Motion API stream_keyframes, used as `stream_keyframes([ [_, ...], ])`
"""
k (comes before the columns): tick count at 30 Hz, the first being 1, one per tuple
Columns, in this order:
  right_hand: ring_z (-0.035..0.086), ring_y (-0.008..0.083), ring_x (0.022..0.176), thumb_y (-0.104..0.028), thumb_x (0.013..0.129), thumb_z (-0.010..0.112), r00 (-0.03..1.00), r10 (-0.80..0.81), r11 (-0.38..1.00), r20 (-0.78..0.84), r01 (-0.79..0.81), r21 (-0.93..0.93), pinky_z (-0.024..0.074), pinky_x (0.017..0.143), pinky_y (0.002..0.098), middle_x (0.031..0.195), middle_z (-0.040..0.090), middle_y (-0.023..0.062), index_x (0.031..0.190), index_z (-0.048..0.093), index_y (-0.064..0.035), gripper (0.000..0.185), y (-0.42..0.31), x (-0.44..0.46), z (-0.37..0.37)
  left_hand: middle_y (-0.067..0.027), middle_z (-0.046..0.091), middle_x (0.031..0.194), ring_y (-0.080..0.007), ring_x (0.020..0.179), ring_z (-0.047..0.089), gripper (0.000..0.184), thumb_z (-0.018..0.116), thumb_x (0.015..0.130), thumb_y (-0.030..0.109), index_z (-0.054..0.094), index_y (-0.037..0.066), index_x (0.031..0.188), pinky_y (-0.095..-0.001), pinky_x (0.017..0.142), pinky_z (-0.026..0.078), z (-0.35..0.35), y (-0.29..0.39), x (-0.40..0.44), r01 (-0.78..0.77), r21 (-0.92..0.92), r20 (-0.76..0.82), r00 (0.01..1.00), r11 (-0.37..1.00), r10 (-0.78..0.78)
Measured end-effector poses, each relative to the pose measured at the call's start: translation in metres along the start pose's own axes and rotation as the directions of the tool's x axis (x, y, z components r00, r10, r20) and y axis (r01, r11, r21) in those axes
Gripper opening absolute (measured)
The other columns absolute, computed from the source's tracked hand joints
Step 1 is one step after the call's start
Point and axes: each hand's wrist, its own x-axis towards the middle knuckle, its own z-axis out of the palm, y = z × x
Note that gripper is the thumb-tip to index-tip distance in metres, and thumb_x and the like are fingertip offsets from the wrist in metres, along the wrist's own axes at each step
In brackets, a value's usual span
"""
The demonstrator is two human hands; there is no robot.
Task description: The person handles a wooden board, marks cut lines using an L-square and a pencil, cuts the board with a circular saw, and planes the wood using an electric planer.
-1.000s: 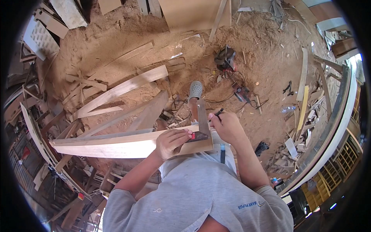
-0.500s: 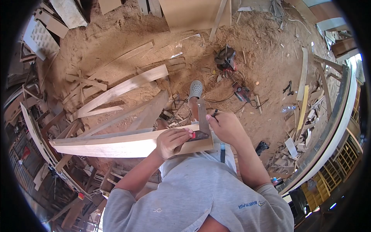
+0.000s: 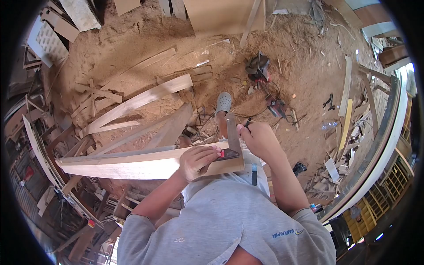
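Note:
A long pale wooden beam reaches from the left to the front of my body. Across its right end lies a try square, its dark stock on the wood and its metal blade pointing away from me. My left hand is closed over the beam and the stock, pinning the square there; a red patch shows by the fingertips. Just right of the blade, my right hand pinches a dark pen. The pen's lower part is hidden by the fingers.
Beyond the beam, a curved plank and other boards lean and lie on the sawdust-covered ground. Power tools with cords lie ahead, near my shoe. Pliers and a yellow strip lie to the right among scraps.
My right hand has shifted slightly away from my body with the pen, whose visible end now points further up. The left hand, the square and the beam have hardly moved.

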Motion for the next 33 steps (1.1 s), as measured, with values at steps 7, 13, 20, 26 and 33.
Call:
stream_keyframes([
  [7,0.072,0.0471,0.083,-0.032,0.107,0.062,1.0,-0.023,1.0,0.019,0.023,0.016,0.0551,0.076,0.0513,0.085,0.073,0.0283,0.088,0.076,0.0039,0.043,-0.001,-0.006,0.006,-0.0074,0.081,0.123,-0.0274,0.112,0.079,0.05,0.081,0.074,-0.002,0.077,0.008,0.122,-0.0393,0.088,0.064,-0.001,0.001,0.0,0.009,-0.006,0.006,1.0,1.0,-0.009],
  [13,0.071,0.0214,0.065,-0.028,0.108,0.066,0.997,0.053,0.99,0.05,-0.058,0.125,0.0542,0.064,0.037,0.074,0.074,0.0147,0.096,0.077,0.0038,0.035,-0.019,-0.027,-0.033,-0.0065,0.081,0.122,-0.0274,0.111,0.079,0.049,0.081,0.075,-0.002,0.076,0.009,0.123,-0.0385,0.087,0.064,0.0,0.0,-0.002,-0.008,0.024,-0.011,1.0,1.0,0.008],
  [20,0.072,0.0115,0.082,-0.022,0.116,0.059,0.948,-0.015,0.837,-0.317,0.185,0.515,0.0562,0.074,0.0274,0.093,0.079,0.0081,0.125,0.074,-0.0012,0.027,-0.038,-0.034,-0.035,-0.0057,0.081,0.119,-0.0258,0.109,0.078,0.046,0.081,0.077,-0.002,0.077,0.01,0.121,-0.0383,0.087,0.06,0.001,0.005,-0.011,0.011,0.06,-0.159,0.987,0.998,-0.002],
  [26,0.074,0.0132,0.092,-0.018,0.115,0.061,0.926,-0.19,0.764,-0.326,0.348,0.544,0.0585,0.081,0.0285,0.105,0.079,0.0095,0.127,0.073,-0.0011,0.025,-0.112,-0.031,0.022,-0.0074,0.079,0.106,-0.0198,0.087,0.064,0.024,0.078,0.098,0.001,0.074,0.005,0.121,-0.0282,0.085,0.053,-0.059,0.045,-0.067,0.478,-0.093,-0.723,0.571,0.873,-0.389],
  [33,0.075,0.0178,0.097,-0.018,0.114,0.058,0.819,-0.573,0.758,-0.038,0.547,0.355,0.0586,0.083,0.0296,0.11,0.078,0.0109,0.121,0.073,0.0019,0.026,-0.26,-0.06,0.196,-0.0022,0.072,0.108,-0.0101,0.091,0.065,0.023,0.072,0.108,0.016,0.067,0.002,0.127,-0.0275,0.08,0.053,-0.171,0.036,-0.268,-0.288,-0.647,-0.603,-0.374,0.706,-0.705],
])
